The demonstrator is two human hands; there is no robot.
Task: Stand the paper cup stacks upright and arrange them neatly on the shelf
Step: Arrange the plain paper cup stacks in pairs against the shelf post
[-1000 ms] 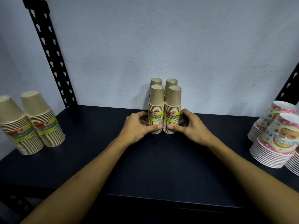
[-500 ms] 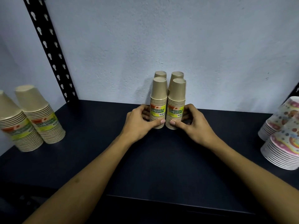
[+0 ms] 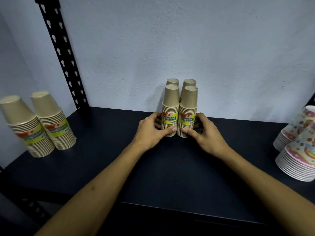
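The left hand (image 3: pixel 150 132) and right hand (image 3: pixel 205 133) each curl around one front brown cup stack (image 3: pixel 170 111), four stacks standing close together at the back of the shelf (image 3: pixel 102 167), so it seems best to squeeze gently and let go slowly.

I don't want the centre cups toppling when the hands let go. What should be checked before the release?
1. Front stacks upright, bases on the shelf: ok.
2. Front pair pressed side by side, labels forward: ok.
3. Rear stacks upright: tops look level, lower parts hidden, cannot tell.
4. Left hand and right hand each grip a front stack low, so both are steadied: ok.
5. Group close to the wall: ok.
6. Room beside the plain side stacks and the patterned stacks: ok.
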